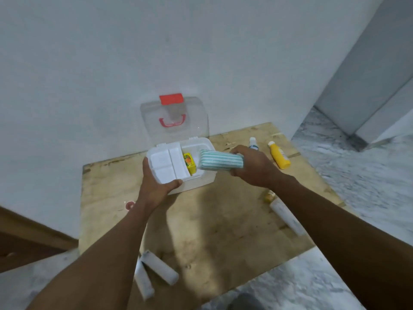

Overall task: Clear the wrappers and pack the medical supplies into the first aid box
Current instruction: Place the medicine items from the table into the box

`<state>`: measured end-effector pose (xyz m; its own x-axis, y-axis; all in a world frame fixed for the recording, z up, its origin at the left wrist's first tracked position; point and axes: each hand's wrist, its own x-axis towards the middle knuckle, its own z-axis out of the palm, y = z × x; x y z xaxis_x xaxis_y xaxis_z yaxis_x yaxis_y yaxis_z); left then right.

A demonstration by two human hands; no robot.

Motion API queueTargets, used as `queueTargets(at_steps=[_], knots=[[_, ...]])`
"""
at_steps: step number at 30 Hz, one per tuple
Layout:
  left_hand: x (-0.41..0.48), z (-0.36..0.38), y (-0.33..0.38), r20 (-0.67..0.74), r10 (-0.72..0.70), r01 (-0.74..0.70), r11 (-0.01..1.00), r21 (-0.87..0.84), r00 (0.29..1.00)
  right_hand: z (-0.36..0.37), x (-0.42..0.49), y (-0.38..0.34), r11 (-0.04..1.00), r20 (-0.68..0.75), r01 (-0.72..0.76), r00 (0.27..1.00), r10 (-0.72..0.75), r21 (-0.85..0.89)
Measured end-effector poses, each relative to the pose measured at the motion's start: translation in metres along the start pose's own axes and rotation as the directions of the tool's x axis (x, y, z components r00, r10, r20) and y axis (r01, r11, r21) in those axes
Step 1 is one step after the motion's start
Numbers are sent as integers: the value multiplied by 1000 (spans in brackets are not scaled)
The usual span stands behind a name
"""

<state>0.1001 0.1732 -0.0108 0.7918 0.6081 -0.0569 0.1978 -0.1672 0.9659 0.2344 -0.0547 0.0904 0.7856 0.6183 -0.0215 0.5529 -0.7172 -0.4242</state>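
Note:
The white first aid box point(201, 182) stands open on a plywood board, its clear lid point(174, 121) with red latch leaning on the wall. A white divider tray point(166, 163) fills its left half. Beside the tray lies a yellow packet point(189, 164). My left hand point(156, 182) grips the box's near left corner. My right hand point(252, 166) holds a white and teal striped pack point(220, 162) tilted over the box's right side.
On the plywood board point(212, 231), a yellow bottle point(279, 157) and a small white bottle point(253, 143) lie right of the box. White rolls lie at the right point(287, 217) and the near edge point(162, 267), point(144, 279). A small yellow item point(269, 195) is by my right forearm.

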Motion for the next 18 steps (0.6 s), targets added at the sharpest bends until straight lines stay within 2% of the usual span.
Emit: queueTargets(at_steps=[4,6,13,18], knots=[[2,-1,2,13,26,-26,1000,-16,1000,2,28,-9,991,19,-78,997,80,-108],[3,-1,1,18,52,-52,998,-19,998,5,42,-11,981,49,-64,996,74,-183],[6,-1,-1,15,57,-57,998,-5,998,22,89,-29,897,181,137,981,-65,-420],[8,-2,-3,13,37,-37,999,6,999,41,111,-45,890,365,240,926,-91,-387]])
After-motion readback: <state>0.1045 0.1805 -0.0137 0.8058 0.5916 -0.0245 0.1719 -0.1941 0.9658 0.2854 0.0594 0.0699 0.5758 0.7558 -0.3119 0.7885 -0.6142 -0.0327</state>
